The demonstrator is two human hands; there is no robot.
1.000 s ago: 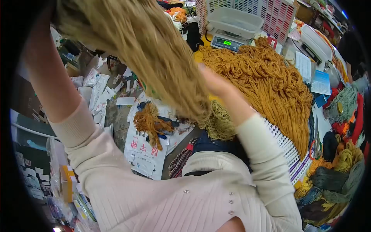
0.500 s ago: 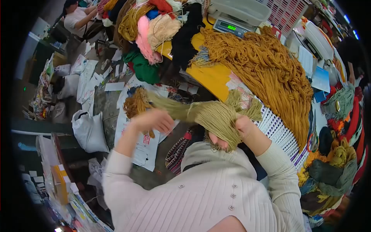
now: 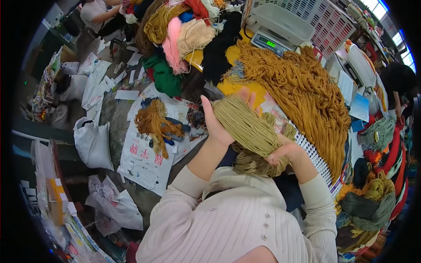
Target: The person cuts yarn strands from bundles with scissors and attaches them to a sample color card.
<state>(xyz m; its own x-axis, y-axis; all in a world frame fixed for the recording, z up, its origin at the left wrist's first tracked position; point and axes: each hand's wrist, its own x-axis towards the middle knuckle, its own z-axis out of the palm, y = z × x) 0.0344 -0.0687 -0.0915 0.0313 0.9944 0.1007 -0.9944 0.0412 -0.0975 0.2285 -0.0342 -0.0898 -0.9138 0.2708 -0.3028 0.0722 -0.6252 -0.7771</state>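
An olive-green yarn skein (image 3: 245, 122) is stretched between my two hands in front of my chest. My left hand (image 3: 219, 125) holds its upper end; the thumb stands up on the near side and the fingertips show beyond the strands. At the lower end my right hand (image 3: 286, 151) grips the yarn, with the thumb pressed along the strands and some fingers hidden. A looser bunch of the same yarn hangs below, above my lap. More olive yarn lies just past my right hand at the table edge.
A large heap of golden-brown yarn (image 3: 302, 92) covers the table, with a digital scale (image 3: 272, 44) behind it. Coloured skeins lie at the right and far side. White sacks (image 3: 92, 142) and yarn scraps (image 3: 158, 122) are on the floor at left. Another person (image 3: 94, 15) sits far left.
My left hand has moved right from the loose yarn tail to the skein's upper end. The tail no longer stretches out left, and the skein is now drawn straight between both hands.
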